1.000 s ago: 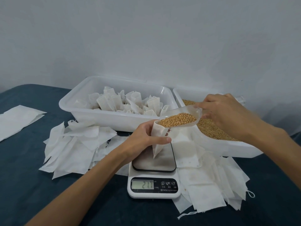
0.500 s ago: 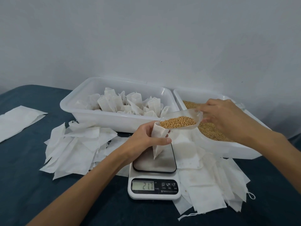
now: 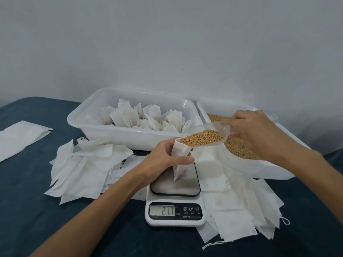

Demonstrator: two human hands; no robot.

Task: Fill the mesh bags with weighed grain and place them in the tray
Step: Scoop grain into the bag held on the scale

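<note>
The left hand (image 3: pixel 163 158) has its grip clamped around a white mesh bag (image 3: pixel 179 160), thumb across the front, the bag's lower corner touching the plate of the scale (image 3: pixel 175 201), whose display reads 217. The right hand (image 3: pixel 258 132) grips the rear of a clear scoop (image 3: pixel 204 134) loaded with grain (image 3: pixel 202 140), its front lip at the bag's open mouth, just above the left grip. Behind the left grip sits the tray (image 3: pixel 130 136) of filled bags; under the right hand, a tub of grain (image 3: pixel 241 151). Empty bags (image 3: pixel 81 167) lie scattered on the dark bench (image 3: pixel 27 210) on both sides of the scale
</note>
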